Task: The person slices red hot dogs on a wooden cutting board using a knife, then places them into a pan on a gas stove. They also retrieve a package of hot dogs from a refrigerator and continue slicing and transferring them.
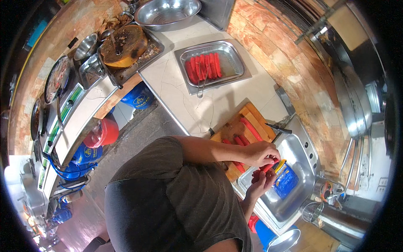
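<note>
Two hands hold one red sausage over the sink.
The left grip (261, 154) and the right grip (261, 184) are closed on the red sausage (268, 166), above the steel sink (285, 212), in which there lies a blue and yellow package (287, 181). Beside it, the wooden board (249, 112) carries other sausages (252, 129); a knife (279, 128) lies near its corner. Further along the pale surface (261, 86), a steel tray (231, 66) contains a row of red sausages (205, 67).

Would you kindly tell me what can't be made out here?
Head view: red sausage, partly hidden by the left hand and right hand.
Head view: cutting board, partly covered by the left forearm.
Head view: large metal bowl, cut off by the top edge.
Head view: blue bucket, cut off by the lower edge.
</note>
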The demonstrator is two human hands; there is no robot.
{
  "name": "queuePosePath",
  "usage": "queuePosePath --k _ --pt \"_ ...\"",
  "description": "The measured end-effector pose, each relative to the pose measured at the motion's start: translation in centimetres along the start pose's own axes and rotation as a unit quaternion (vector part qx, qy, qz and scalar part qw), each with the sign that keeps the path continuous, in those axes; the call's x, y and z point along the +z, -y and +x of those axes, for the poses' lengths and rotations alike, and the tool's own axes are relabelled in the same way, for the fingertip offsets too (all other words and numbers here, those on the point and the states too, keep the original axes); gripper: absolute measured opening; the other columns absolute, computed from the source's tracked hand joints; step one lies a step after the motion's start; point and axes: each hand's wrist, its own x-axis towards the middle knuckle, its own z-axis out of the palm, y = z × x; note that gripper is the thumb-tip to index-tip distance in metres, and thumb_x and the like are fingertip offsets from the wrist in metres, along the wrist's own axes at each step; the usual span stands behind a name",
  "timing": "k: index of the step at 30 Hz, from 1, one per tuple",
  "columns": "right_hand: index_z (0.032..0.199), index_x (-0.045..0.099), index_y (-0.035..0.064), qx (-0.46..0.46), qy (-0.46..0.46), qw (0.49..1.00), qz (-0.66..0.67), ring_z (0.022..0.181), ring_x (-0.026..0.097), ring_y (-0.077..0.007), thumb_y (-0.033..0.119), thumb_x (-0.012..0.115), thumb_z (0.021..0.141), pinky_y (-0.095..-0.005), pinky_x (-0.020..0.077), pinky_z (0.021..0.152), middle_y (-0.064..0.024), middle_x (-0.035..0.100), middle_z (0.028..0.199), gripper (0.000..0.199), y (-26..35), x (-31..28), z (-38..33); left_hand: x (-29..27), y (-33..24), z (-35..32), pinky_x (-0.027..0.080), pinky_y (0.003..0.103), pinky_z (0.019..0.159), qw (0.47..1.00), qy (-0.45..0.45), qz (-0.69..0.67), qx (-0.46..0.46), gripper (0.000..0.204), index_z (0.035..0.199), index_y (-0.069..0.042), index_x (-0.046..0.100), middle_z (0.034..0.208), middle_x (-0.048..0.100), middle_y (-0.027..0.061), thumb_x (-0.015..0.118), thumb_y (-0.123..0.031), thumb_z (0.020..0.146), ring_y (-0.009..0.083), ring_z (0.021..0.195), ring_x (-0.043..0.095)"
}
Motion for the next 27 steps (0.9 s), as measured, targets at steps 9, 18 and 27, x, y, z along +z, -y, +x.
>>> queuePosePath --k 9,18,27 --pt "0.113 0.056 0.0024 -0.053 -0.013 0.998 -0.010 0.067 0.056 -0.0087 0.005 0.059 0.090 -0.0212 0.0444 0.057 -0.0060 0.062 0.088 0.023 -1.2 -3.0 -0.3 0.1 -1.3 2.5 0.052 0.039 0.074 0.994 0.103 -0.007 -0.031 0.012 0.091 0.001 0.062 0.084 0.065 0.0134 0.068 0.001 0.081 0.0290 0.081 0.067" --pt "0.096 0.066 0.0025 0.062 -0.079 0.995 0.025 0.055 0.054 -0.0091 0.007 0.063 0.084 -0.0251 0.0397 0.046 -0.0030 0.065 0.072 0.013 -2.3 -4.1 -0.3 6.2 0.1 1.0 0.052 0.043 0.077 0.986 0.004 0.164 0.024 0.027 0.106 -0.001 0.057 0.095 0.062 0.0179 0.070 -0.005 0.082 0.0343 0.087 0.063" --pt "0.106 0.065 0.0050 0.145 -0.051 0.947 0.282 0.063 0.052 -0.0093 0.025 0.052 0.103 -0.0264 0.0388 0.054 -0.0002 0.058 0.077 0.024 0.1 -6.8 -0.5 6.9 -2.6 2.5 0.051 0.041 0.072 0.924 0.325 0.115 -0.168 0.012 0.099 0.002 0.059 0.085 0.066 0.0193 0.058 -0.008 0.093 0.0324 0.081 0.067"
